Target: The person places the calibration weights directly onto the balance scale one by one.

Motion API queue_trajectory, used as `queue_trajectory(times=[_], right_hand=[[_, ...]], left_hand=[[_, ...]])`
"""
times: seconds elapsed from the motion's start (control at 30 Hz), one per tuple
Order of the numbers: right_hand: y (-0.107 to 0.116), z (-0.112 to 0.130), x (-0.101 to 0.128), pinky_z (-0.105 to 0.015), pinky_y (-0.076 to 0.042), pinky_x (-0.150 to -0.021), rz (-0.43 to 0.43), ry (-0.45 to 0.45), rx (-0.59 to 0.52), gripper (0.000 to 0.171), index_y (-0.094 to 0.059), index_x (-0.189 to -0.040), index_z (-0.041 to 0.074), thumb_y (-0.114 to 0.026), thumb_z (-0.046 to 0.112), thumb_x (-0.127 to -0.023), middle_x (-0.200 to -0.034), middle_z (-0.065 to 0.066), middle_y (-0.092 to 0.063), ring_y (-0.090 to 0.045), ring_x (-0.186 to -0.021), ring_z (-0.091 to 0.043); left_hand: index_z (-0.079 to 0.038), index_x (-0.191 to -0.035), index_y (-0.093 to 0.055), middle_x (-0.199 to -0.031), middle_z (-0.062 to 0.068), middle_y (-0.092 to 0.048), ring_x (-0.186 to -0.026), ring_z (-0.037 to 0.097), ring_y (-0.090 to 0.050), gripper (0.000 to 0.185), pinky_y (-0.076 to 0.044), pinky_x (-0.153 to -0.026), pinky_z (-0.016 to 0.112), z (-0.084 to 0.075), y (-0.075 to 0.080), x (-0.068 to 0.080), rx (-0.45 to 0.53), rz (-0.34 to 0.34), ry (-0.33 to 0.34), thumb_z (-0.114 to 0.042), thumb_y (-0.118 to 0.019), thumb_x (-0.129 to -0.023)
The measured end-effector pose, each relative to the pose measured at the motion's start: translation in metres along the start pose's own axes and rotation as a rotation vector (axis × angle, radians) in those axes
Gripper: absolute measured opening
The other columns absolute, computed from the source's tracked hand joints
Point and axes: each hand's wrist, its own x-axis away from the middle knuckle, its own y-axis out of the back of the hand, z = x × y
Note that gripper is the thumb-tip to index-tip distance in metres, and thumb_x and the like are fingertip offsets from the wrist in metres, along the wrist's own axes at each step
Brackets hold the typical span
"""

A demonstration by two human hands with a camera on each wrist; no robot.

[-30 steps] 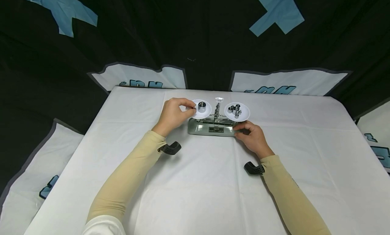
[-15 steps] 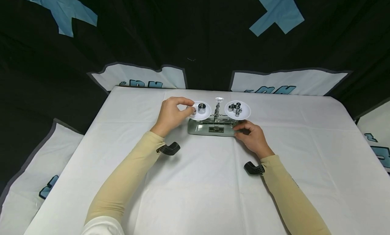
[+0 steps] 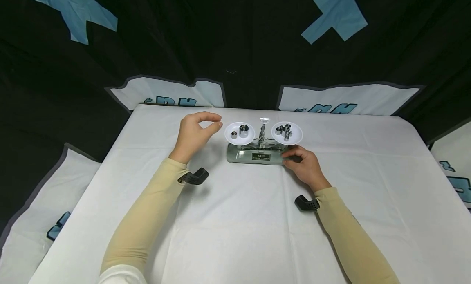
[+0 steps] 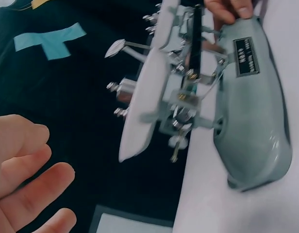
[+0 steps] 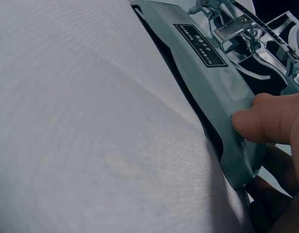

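A grey-green balance scale (image 3: 243,155) stands on the white cloth. Its left pan (image 3: 239,142) carries a small metal weight (image 3: 234,135) beside a larger one (image 3: 243,131). Several small weights (image 3: 279,130) are grouped on the right pan (image 3: 297,136). Left of the left pan, my left hand (image 3: 193,136) hovers apart from it, thumb and forefinger parted, holding nothing. In the left wrist view its loosely bent fingers (image 4: 42,194) show. My right hand (image 3: 304,166) grips the right end of the scale's base, with the thumb (image 5: 268,119) on the front; the other fingertips are partly hidden.
The white-covered table (image 3: 235,226) extends around the scale on all sides. Behind it hangs a black curtain (image 3: 254,51) with pale blue tape. A clear-topped pointer post (image 3: 263,130) rises between the pans. Each wrist wears a black camera mount (image 3: 195,177).
My left hand has let go of the small weight on the left pan and drawn back leftward. The left pan has sunk slightly and the right pan risen. My right hand stays put.
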Motion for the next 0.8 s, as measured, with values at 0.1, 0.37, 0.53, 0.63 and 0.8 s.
queue_trajectory(times=[0.1, 0.37, 0.53, 0.63, 0.8], right_hand=[[0.001, 0.0, 0.0, -0.051, -0.046, -0.112, 0.0, -0.001, 0.006, 0.017, -0.073, -0.102, -0.006, -0.07, -0.004, -0.085, -0.13, -0.023, -0.066, -0.055, -0.135, -0.04], [0.003, 0.0, 0.0, -0.047, -0.05, -0.103, -0.01, 0.006, 0.022, 0.016, -0.074, -0.101, -0.005, -0.071, -0.003, -0.085, -0.122, -0.022, -0.069, -0.061, -0.12, -0.037], [0.002, -0.003, 0.001, -0.046, -0.05, -0.102, -0.01, -0.002, 0.024, 0.016, -0.074, -0.102, -0.004, -0.071, -0.003, -0.085, -0.119, -0.02, -0.071, -0.063, -0.117, -0.034], [0.003, -0.005, 0.002, -0.048, -0.049, -0.106, -0.012, -0.013, 0.017, 0.017, -0.074, -0.102, -0.003, -0.072, -0.001, -0.086, -0.119, -0.021, -0.071, -0.063, -0.12, -0.036], [0.01, -0.006, 0.007, -0.05, -0.047, -0.111, 0.02, -0.055, 0.008, 0.021, -0.074, -0.108, -0.003, -0.072, 0.002, -0.088, -0.122, -0.022, -0.071, -0.061, -0.126, -0.038]], left_hand=[[-0.007, -0.113, -0.077, -0.116, 0.012, -0.076, -0.124, 0.023, -0.062, 0.025, -0.048, -0.102, 0.047, 0.002, 0.008, 0.001, 0.002, -0.021, 0.021, -0.02, -0.069, -0.093], [-0.006, -0.113, -0.076, -0.117, 0.014, -0.075, -0.126, 0.027, -0.061, 0.025, -0.046, -0.106, 0.052, 0.019, 0.015, 0.01, -0.014, -0.026, 0.052, -0.02, -0.066, -0.094], [-0.006, -0.111, -0.077, -0.115, 0.015, -0.075, -0.124, 0.029, -0.062, 0.024, -0.047, -0.104, 0.053, 0.035, 0.013, 0.023, -0.009, -0.015, 0.058, -0.02, -0.066, -0.094], [-0.006, -0.109, -0.077, -0.114, 0.015, -0.076, -0.123, 0.03, -0.063, 0.023, -0.047, -0.106, 0.054, 0.045, 0.008, 0.034, -0.006, 0.01, 0.068, -0.019, -0.067, -0.094], [-0.008, -0.108, -0.078, -0.114, 0.013, -0.077, -0.12, 0.03, -0.065, 0.021, -0.048, -0.105, 0.051, 0.057, -0.002, 0.055, -0.026, 0.063, 0.081, -0.018, -0.067, -0.094]])
